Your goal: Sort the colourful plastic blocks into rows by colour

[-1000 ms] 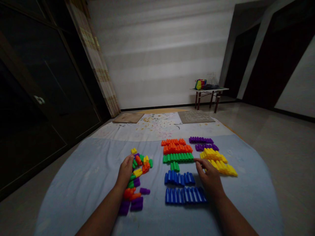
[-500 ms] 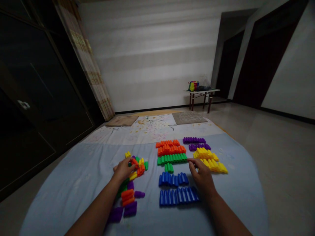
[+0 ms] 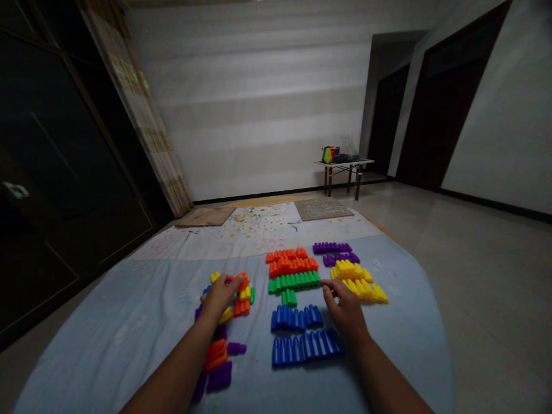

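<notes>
My left hand (image 3: 219, 298) is over the mixed pile on the left. Its fingers are closed on an orange bullet-shaped block (image 3: 244, 280), above a yellow block (image 3: 245, 293) and other orange blocks (image 3: 242, 308). Part of the pile is hidden behind this hand and forearm. My right hand (image 3: 346, 307) rests at the right end of the row of green blocks (image 3: 297, 282), index fingertip against or very near the last one, thumb a little apart; nothing shows in it. A short group of green blocks (image 3: 289, 298) lies just below that row.
Orange rows (image 3: 293, 265) lie beyond the green one, blue rows (image 3: 306, 348) nearer me. Purple rows (image 3: 332, 248) and yellow rows (image 3: 360, 282) are at the right. Loose purple blocks (image 3: 219, 376) lie front left. A cloth (image 3: 142, 322) covers the table; two mats lie at its far end.
The view has turned slightly right, so everything sits further left. My left hand has shifted a little within the pile, still with orange in its fingers. My right hand stays at the green row's end.
</notes>
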A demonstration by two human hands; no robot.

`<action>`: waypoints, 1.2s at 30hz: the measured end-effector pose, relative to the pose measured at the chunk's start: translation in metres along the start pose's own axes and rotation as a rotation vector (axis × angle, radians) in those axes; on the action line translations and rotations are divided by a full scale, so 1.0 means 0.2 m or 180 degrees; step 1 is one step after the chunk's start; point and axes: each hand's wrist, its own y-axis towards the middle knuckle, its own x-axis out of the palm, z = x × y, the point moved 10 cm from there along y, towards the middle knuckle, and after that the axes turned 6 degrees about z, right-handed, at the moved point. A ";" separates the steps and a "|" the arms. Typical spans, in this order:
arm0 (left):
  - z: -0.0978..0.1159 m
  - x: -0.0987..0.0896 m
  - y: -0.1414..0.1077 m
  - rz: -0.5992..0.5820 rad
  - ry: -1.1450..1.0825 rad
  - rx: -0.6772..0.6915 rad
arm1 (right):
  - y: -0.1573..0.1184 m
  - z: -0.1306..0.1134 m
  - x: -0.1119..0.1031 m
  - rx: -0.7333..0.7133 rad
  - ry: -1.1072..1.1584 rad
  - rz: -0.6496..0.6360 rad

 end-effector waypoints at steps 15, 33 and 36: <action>0.15 0.04 0.00 -0.0813 0.0769 0.1142 | 0.01 -0.01 0.00 -0.0028 0.0034 0.0045; 0.28 0.08 0.05 -0.0994 0.0552 0.1302 | 0.02 0.00 0.02 -0.0044 0.0080 0.0072; 0.49 0.12 0.03 -0.0967 0.0315 0.1560 | 0.02 -0.01 0.02 -0.0043 0.0064 0.0099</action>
